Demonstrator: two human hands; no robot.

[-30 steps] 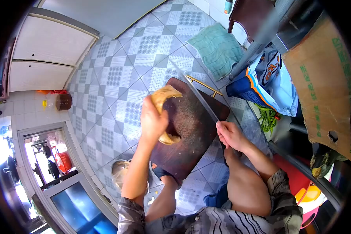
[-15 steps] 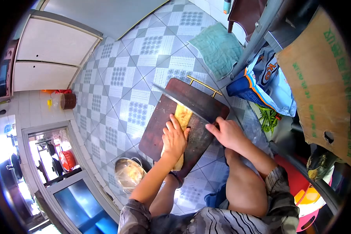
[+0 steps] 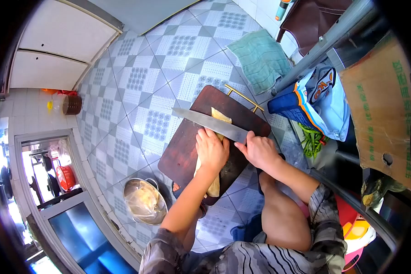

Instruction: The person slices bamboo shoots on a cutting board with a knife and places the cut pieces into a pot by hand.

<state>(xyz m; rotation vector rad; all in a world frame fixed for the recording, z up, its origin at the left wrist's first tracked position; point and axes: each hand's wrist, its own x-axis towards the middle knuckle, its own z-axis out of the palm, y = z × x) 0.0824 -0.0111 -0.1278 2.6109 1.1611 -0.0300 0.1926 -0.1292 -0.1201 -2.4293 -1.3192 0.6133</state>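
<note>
A long yellowish-tan piece of food [image 3: 214,186] lies lengthwise on the dark wooden cutting board [image 3: 180,157]. My left hand [image 3: 211,150] presses on its middle, fingers bent and close together near the blade. In my right hand [image 3: 260,150] is the handle of a large knife [image 3: 212,123]. The blade lies across the food near its far end, just beyond my left fingertips. Part of the food is hidden under the blade and my left hand.
A metal pot [image 3: 146,201] holding a plastic bag stands left of the board. On the right are a blue and white bag [image 3: 324,102], green peppers [image 3: 311,140], a cardboard sheet [image 3: 379,109] and a metal rail [image 3: 324,41]. A green cloth [image 3: 260,59] lies on the tiled floor.
The folded food was lifted in my left hand, then laid flat on the board and held there. The knife came over the board and down across the food.
</note>
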